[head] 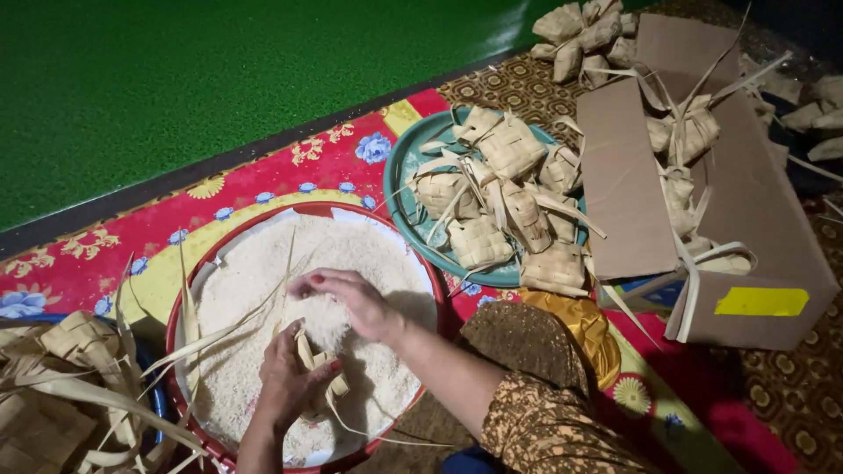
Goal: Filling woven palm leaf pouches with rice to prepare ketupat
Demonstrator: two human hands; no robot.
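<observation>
A round red basin (435, 279) holds a heap of white raw rice (255, 281). Over it, my left hand (285, 382) grips a small woven palm-leaf pouch (318, 362) with loose leaf strips trailing from it. My right hand (351, 298) is cupped above the pouch with rice in its fingers. A teal plate (399, 171) beyond the basin carries several woven pouches (509, 206).
An open cardboard box (746, 228) with more pouches lies at right. Another pile of pouches (584, 35) sits at the top. Empty woven pouches and leaf strips (61, 386) fill a container at lower left. A red patterned mat (263, 175) borders a green floor (176, 70).
</observation>
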